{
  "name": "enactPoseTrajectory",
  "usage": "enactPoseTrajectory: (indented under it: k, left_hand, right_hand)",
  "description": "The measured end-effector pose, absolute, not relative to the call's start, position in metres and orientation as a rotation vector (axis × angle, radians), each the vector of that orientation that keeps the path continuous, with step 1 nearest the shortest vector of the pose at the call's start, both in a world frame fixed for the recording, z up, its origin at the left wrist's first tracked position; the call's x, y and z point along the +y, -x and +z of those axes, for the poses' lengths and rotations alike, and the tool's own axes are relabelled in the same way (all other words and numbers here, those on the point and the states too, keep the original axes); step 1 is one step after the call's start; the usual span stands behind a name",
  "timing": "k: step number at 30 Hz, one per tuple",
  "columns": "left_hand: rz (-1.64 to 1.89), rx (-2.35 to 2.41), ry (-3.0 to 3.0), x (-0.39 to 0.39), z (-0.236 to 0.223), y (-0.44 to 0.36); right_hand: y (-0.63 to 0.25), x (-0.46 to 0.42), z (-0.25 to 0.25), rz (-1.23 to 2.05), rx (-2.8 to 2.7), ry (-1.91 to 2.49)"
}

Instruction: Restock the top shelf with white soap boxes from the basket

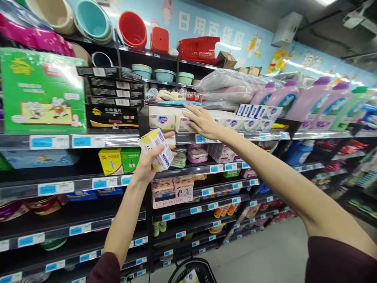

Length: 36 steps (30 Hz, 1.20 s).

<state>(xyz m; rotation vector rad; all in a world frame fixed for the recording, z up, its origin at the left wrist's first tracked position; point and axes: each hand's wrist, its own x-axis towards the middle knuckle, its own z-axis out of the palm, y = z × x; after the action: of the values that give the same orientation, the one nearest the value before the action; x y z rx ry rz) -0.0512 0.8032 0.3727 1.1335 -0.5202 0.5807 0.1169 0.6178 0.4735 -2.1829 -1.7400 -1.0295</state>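
Note:
A yellow-and-white soap box (158,151) is tilted in my left hand (147,162), its barcode side turned partly toward me. The fingers of that hand wrap behind the box, with the thumb on its front. My right hand (203,121) reaches across to the top shelf, its fingers stretched out over a row of white soap boxes (235,123). Its fingertips appear to touch the boxes near the row's left end. One soap box (161,118) stands just left of those fingers.
Black boxes (114,94) and a large green box (44,90) sit left on the shelf. Purple detergent bottles (312,100) stand to the right. Shelves with price tags continue below. A black basket (203,271) holding a box is at the bottom. Basins (92,19) are stacked above.

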Motion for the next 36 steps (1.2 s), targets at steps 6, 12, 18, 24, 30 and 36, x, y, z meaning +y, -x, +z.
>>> enactPoseTrajectory:
  k: [6, 12, 18, 24, 30, 36]
  left_hand:
    - [0.723, -0.654, -0.806, 0.801, 0.359, 0.047]
    - [0.947, -0.518, -0.916, 0.775, 0.363, 0.049]
    - [1.121, -0.590, -1.339, 0.779, 0.381, 0.054]
    - [1.674, -0.179, -2.440, 0.808, 0.378, 0.032]
    - [1.724, -0.055, -2.727, 0.813, 0.379, 0.028]
    - [1.761, -0.241, -2.584, 0.826, 0.369, 0.022]
  right_hand:
    - [-0.019, 0.636, 0.442, -0.679, -1.601, 1.877]
    - [0.014, 0.646, 0.424, -0.791, -1.813, 1.806]
    - [-0.027, 0.644, 0.468, -0.817, -1.698, 1.758]
    - [-0.075, 0.665, 0.538, -0.658, -1.916, 1.870]
    - [-0.095, 0.681, 0.551, -0.659, -2.141, 2.147]
    - [-0.109, 0.690, 0.540, -0.749, -2.134, 2.198]
